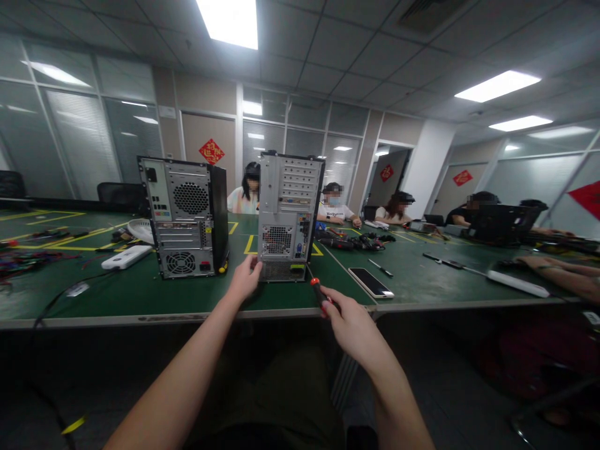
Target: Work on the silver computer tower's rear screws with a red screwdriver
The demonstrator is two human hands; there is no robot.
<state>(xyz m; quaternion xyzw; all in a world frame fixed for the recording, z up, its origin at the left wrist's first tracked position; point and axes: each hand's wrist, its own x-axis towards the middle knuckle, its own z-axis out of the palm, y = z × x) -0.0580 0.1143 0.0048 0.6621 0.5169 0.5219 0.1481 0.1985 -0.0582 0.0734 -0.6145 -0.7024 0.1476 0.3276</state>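
Note:
A computer tower (280, 215) stands upright on the green table with its silver back panel facing me. At its lower left edge, my left hand (246, 275) rests with the thumb by the back panel and the other fingers along the side, gripping the case. My right hand (343, 312) is closed around a red and black screwdriver (318, 292). The screwdriver's shaft points up and left to the tower's lower right edge; whether its tip sits in a screw is too small to tell. A second computer tower (185, 215) stands to the left, back panel also towards me.
Right of the tower lie a phone (370, 282), a thin pen-like tool (380, 267) and a pile of dark tools (354, 240). A white power strip (126, 257) with a cable lies at left, another power strip (517, 284) at right. Several people sit around the table (300, 299).

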